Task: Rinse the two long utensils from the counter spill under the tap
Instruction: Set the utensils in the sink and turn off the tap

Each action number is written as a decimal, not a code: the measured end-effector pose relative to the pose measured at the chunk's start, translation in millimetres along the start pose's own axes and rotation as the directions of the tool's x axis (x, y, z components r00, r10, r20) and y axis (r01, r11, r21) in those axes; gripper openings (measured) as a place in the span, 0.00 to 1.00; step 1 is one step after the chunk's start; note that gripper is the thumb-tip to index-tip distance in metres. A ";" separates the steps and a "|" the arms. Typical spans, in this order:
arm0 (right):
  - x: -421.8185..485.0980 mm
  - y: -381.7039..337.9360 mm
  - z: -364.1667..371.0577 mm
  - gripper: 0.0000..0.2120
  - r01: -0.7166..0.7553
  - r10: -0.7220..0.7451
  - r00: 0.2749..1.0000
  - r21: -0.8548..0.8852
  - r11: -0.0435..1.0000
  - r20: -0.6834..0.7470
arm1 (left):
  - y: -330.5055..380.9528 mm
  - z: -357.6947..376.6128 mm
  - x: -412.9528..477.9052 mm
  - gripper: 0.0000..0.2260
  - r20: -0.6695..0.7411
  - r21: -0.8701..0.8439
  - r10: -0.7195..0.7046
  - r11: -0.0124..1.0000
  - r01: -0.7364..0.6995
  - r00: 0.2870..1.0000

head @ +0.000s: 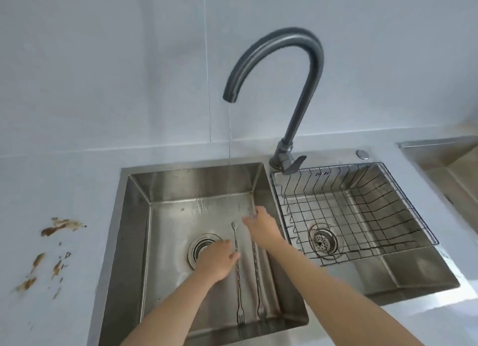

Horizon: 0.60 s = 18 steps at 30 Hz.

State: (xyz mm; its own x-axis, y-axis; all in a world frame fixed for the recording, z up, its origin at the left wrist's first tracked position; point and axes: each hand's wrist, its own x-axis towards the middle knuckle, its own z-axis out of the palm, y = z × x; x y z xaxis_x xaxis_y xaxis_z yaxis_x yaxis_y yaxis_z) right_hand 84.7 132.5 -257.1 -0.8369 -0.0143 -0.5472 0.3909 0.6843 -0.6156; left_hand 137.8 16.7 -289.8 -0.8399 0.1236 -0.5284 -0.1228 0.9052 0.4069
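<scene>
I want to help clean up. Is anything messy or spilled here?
Yes. Brown smears are splattered across the counter left of the sink, not wiped up. The two long utensils lying in the sink fit the rinsing, so nothing else looks odd.

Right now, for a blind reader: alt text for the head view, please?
In a steel sink, the left hand touches one long utensil; the right hand meets the tap stream over a second utensil. Brown spill stains the counter.

Two hands: left hand (216,262), right hand (261,226). Two utensils: fork (238,288), other utensil (257,281). Two sinks: 9 o'clock sink (134,229), 3 o'clock sink (413,270). One tap (306,97). One basket (403,198).
</scene>
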 end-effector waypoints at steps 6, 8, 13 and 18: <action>-15.5 -28.1 -70.8 0.27 0.103 -0.041 0.968 0.242 0.965 -0.249 | 67.2 -99.9 -14.3 0.15 -0.436 0.065 0.252 0.966 -0.249 0.864; -15.8 -33.3 -91.3 0.25 0.132 -0.047 0.950 0.262 0.956 -0.309 | 93.3 -148.6 -27.2 0.13 -0.636 0.132 0.349 0.928 -0.349 0.688; -7.3 -37.8 -128.0 0.27 0.136 -0.059 0.934 0.197 0.971 -0.354 | 134.1 -262.0 -58.8 0.13 -0.847 0.280 0.417 0.877 -0.389 0.331; 8.9 -40.2 -146.8 0.26 0.124 -0.094 0.933 0.065 0.990 -0.347 | 142.7 -318.5 -48.8 0.24 -0.661 0.228 0.318 0.948 -0.221 0.680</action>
State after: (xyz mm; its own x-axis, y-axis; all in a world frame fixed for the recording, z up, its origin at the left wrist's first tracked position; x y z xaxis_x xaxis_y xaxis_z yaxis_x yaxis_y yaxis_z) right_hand 5.3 211.9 -154.0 -0.9506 0.1756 -0.2559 0.3083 0.6284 -0.7142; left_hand -7.0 10.3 31.4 -0.9594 0.1030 0.2624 0.1901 0.9237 0.3326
